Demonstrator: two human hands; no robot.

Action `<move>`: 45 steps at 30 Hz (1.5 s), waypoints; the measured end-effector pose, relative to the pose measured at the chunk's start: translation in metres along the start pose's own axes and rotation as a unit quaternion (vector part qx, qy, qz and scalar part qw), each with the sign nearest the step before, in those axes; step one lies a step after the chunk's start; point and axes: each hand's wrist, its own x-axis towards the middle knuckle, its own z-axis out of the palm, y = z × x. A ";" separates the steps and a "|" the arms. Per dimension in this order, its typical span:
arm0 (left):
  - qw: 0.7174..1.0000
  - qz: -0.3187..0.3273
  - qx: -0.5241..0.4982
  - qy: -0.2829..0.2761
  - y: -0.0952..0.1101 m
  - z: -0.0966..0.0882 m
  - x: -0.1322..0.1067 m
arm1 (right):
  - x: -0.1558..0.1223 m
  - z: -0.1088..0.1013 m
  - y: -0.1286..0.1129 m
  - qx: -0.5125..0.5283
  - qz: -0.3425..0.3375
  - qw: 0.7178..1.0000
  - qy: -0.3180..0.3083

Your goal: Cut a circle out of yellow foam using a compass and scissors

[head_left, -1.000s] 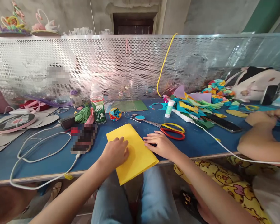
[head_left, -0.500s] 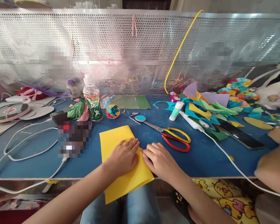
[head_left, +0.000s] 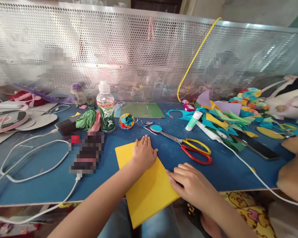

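A folded yellow paper sheet lies on the blue table, its near end hanging over the front edge. My left hand lies flat on the sheet's far right corner, fingers stretched out together. My right hand rests at the sheet's right edge near the table front, fingers curled and pressing on the paper's fold.
Scissors with red and yellow handles lie just right of the sheet. A drink bottle, a glue stick, a green mat, coloured paper scraps, a white cable and a phone are around. Another person's arm is at right.
My left hand slid forward along the sheet to its far corner. My right hand drew back toward the near edge. The view shifted slightly.
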 end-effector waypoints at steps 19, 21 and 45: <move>0.998 -0.003 -0.021 0.066 -0.018 -0.013 0.001 | -0.049 -0.006 -0.028 -0.085 0.050 0.995 0.031; 0.998 0.008 -0.010 0.059 -0.024 -0.019 -0.013 | -0.047 -0.010 -0.016 -0.063 0.023 0.998 0.018; 0.999 0.008 -0.034 0.038 -0.025 -0.018 -0.123 | 0.032 0.021 -0.059 0.032 -0.017 0.999 0.000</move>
